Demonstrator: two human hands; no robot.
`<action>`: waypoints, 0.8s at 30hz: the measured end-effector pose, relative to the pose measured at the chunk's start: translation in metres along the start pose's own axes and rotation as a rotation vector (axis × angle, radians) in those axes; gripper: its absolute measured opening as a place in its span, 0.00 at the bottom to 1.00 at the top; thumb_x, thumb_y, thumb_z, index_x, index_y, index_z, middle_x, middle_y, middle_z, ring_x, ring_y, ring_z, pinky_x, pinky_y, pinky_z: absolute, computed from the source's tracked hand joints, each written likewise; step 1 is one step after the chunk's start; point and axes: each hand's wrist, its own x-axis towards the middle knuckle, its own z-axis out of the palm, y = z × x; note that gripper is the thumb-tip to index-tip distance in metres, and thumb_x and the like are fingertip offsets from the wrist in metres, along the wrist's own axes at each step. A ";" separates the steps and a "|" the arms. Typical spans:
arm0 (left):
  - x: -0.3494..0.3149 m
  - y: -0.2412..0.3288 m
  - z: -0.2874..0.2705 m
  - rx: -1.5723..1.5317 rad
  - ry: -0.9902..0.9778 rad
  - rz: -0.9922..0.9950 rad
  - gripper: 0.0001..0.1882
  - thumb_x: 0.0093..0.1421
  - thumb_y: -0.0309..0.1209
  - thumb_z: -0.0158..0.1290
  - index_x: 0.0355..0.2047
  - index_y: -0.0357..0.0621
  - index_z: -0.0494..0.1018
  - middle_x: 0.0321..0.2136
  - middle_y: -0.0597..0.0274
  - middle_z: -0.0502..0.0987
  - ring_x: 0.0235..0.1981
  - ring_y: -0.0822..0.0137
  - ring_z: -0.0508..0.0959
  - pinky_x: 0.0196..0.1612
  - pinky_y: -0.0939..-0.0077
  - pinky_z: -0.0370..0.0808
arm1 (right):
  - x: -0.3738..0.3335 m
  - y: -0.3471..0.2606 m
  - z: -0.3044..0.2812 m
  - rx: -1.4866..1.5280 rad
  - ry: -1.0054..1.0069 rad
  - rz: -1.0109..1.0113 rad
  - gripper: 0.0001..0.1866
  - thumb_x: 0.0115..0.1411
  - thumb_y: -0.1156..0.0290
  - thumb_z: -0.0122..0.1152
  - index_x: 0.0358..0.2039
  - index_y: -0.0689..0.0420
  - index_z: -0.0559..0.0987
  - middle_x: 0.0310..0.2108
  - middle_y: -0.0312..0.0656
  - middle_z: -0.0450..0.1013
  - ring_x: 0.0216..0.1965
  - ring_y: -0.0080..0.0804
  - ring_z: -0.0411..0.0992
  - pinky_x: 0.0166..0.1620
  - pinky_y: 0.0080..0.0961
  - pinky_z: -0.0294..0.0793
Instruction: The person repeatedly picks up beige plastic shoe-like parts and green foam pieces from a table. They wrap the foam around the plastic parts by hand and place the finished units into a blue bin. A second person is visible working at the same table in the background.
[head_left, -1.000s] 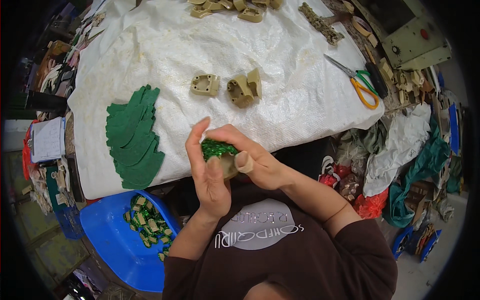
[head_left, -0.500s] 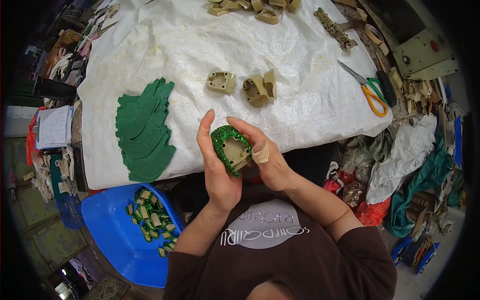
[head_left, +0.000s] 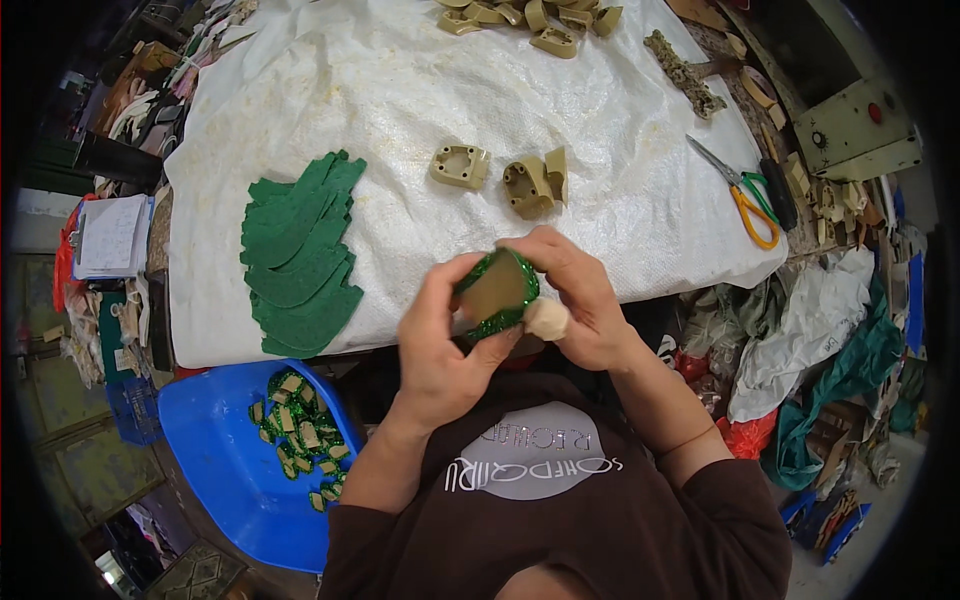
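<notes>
Between my two hands is a tan plastic shoe heel (head_left: pixel 498 293) with green glitter material wrapped round its side. A smooth tan face of it now points up. My left hand (head_left: pixel 430 340) grips its left side, slightly blurred, with the thumb at the lower edge. My right hand (head_left: pixel 588 305) holds its right side, fingers over the far edge; a beige wrap covers the thumb. Beyond my hands, a bare tan heel (head_left: pixel 460 166) and a further pair of bare heels (head_left: pixel 533 185) rest on the white sheet. Left of my hands lies a fanned stack of curved green pieces (head_left: pixel 303 255).
A white woven sheet (head_left: pixel 400 90) covers the table. Orange-and-green-handled scissors (head_left: pixel 743 192) lie at its right. More tan heels (head_left: pixel 555 40) are heaped at the far edge. A blue basin (head_left: pixel 215 450) at lower left holds several glitter-covered heels. Bags (head_left: pixel 800 330) crowd the right.
The heel has been turned over: its hollow, holed side showed before, and now the smooth face does. My left fingers have closed round it, and the right fingers have curled over its far edge.
</notes>
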 end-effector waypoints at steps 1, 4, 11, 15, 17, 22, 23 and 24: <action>0.000 0.004 -0.004 0.016 0.012 -0.024 0.27 0.51 0.32 0.62 0.49 0.35 0.67 0.36 0.52 0.72 0.33 0.60 0.75 0.37 0.71 0.72 | -0.001 0.001 -0.002 0.165 -0.018 0.153 0.17 0.57 0.66 0.59 0.44 0.62 0.75 0.30 0.39 0.72 0.34 0.30 0.70 0.39 0.26 0.70; 0.001 0.015 -0.007 0.141 -0.022 -0.008 0.27 0.44 0.18 0.61 0.47 0.36 0.69 0.34 0.55 0.71 0.31 0.64 0.73 0.34 0.76 0.71 | 0.008 0.007 -0.008 0.542 -0.054 0.479 0.14 0.61 0.62 0.56 0.39 0.60 0.75 0.30 0.34 0.71 0.33 0.22 0.69 0.37 0.21 0.69; 0.003 0.028 -0.010 0.328 -0.112 0.144 0.31 0.37 0.17 0.62 0.47 0.37 0.70 0.30 0.58 0.69 0.27 0.67 0.71 0.27 0.79 0.68 | 0.012 0.004 -0.022 0.320 -0.328 0.404 0.10 0.60 0.66 0.57 0.29 0.60 0.73 0.27 0.34 0.69 0.30 0.19 0.67 0.34 0.18 0.65; 0.003 0.028 -0.006 0.375 -0.078 0.080 0.30 0.37 0.20 0.64 0.45 0.37 0.70 0.28 0.59 0.71 0.23 0.68 0.71 0.25 0.79 0.69 | 0.006 -0.005 -0.014 -0.110 -0.202 0.248 0.13 0.62 0.61 0.54 0.29 0.59 0.73 0.27 0.33 0.71 0.27 0.19 0.66 0.31 0.19 0.66; 0.001 0.019 -0.002 0.351 -0.033 0.113 0.27 0.37 0.22 0.65 0.41 0.37 0.69 0.27 0.60 0.72 0.22 0.69 0.72 0.26 0.79 0.70 | 0.005 0.003 -0.010 0.154 -0.146 0.351 0.14 0.62 0.60 0.55 0.30 0.59 0.74 0.29 0.34 0.71 0.28 0.20 0.66 0.31 0.19 0.66; 0.005 0.012 0.004 0.345 0.074 0.156 0.24 0.38 0.26 0.67 0.34 0.39 0.65 0.24 0.57 0.74 0.23 0.66 0.77 0.27 0.75 0.73 | -0.007 0.016 -0.012 0.690 -0.124 0.469 0.13 0.64 0.61 0.53 0.42 0.57 0.74 0.34 0.35 0.72 0.31 0.19 0.67 0.33 0.19 0.69; 0.005 0.014 0.006 0.350 0.078 0.127 0.25 0.37 0.27 0.67 0.33 0.38 0.66 0.24 0.55 0.74 0.24 0.62 0.77 0.27 0.72 0.74 | -0.010 0.018 -0.012 0.724 -0.122 0.494 0.14 0.64 0.62 0.52 0.45 0.56 0.73 0.34 0.35 0.72 0.31 0.18 0.67 0.33 0.18 0.69; 0.004 0.015 0.007 0.352 0.079 0.099 0.25 0.36 0.27 0.68 0.32 0.38 0.66 0.24 0.53 0.74 0.24 0.59 0.78 0.27 0.69 0.75 | -0.011 0.018 -0.012 0.742 -0.130 0.495 0.14 0.64 0.62 0.52 0.45 0.57 0.72 0.37 0.37 0.72 0.34 0.21 0.68 0.36 0.21 0.70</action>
